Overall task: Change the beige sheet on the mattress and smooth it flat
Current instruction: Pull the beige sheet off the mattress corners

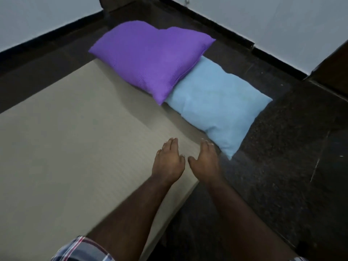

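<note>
A beige sheet covers the low mattress on the floor and lies nearly flat, with faint ripples near its right edge. My left hand rests palm down on the sheet close to the mattress's right corner, fingers together and stretched forward. My right hand lies beside it at the very edge of the mattress, palm down, fingertips almost touching the blue pillow. Neither hand grips anything.
A purple pillow lies at the head of the mattress, overlapping a light blue pillow that hangs onto the dark stone floor. Pale walls with black skirting enclose the corner. A dark wooden door frame stands right.
</note>
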{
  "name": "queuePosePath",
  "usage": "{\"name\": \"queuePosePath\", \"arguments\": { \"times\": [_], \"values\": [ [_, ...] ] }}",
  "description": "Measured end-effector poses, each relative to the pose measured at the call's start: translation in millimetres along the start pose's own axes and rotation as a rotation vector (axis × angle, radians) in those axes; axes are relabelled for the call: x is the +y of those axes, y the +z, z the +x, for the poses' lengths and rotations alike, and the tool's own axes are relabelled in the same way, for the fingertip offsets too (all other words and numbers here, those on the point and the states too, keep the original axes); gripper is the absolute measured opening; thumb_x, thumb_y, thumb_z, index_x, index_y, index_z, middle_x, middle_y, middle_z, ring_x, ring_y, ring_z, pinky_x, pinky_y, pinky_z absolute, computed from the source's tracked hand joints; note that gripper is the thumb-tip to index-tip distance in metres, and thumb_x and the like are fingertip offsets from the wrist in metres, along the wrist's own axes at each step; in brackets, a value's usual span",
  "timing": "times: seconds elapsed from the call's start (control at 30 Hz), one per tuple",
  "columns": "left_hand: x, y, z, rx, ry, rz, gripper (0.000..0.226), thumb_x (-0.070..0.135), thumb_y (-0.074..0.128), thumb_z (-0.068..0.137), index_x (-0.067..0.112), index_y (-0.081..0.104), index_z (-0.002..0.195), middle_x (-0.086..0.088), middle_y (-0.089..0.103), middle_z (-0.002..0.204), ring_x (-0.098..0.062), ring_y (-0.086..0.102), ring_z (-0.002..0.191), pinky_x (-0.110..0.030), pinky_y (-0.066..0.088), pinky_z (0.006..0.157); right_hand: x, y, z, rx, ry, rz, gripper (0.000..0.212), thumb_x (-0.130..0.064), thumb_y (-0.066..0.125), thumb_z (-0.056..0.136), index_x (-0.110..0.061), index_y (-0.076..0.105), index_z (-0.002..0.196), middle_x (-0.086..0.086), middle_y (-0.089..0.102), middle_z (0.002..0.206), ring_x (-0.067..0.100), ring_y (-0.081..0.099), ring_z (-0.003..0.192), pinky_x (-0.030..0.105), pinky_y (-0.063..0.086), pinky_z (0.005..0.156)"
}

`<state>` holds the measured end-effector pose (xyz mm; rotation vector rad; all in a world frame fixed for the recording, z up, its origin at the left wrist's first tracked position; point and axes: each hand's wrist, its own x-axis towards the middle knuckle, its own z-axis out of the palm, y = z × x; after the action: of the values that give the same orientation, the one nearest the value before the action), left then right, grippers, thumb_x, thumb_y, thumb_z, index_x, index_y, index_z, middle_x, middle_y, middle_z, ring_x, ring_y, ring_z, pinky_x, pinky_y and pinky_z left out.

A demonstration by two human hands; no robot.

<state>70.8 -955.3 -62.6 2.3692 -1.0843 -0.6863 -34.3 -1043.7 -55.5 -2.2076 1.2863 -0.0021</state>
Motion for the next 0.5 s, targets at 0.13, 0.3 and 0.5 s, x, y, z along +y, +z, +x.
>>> {"name": "queuePosePath", "arguments": {
  "times": [0.13,0.3,0.5],
  "values": [
    [30,-2,81,-0.004,0.081,0.072,0.065,0.023,0.054,0.097,0.004,0.030,0.155,-0.015,0.034,0.159,-0.029,0.033,0.146,-0.041,0.027,0.119,25,-47,83,0.109,0.121,0.135,0.076,-0.024,0.068,0.091,-0.001,0.031,0.154,0.019,0.037,0.156,0.033,0.032,0.146,0.040,0.026,0.120],
    [95,11,169,-0.050,0.161,0.062,0.068,0.024,0.051,0.099,0.010,0.022,0.159,-0.011,0.018,0.167,-0.026,0.015,0.155,-0.044,0.014,0.126,80,-99,177,0.208,0.298,0.282,0.084,-0.030,0.071,0.091,-0.001,0.026,0.156,0.020,0.029,0.161,0.032,0.027,0.149,0.039,0.022,0.122],
    [168,39,267,-0.050,0.277,0.122,0.062,0.027,0.051,0.101,0.014,0.028,0.158,-0.006,0.024,0.166,-0.025,0.016,0.154,-0.045,0.013,0.126,155,-116,270,0.374,0.568,0.673,0.102,-0.044,0.078,0.083,-0.008,0.020,0.159,0.014,0.026,0.162,0.028,0.029,0.148,0.039,0.025,0.122]
  ]
}}
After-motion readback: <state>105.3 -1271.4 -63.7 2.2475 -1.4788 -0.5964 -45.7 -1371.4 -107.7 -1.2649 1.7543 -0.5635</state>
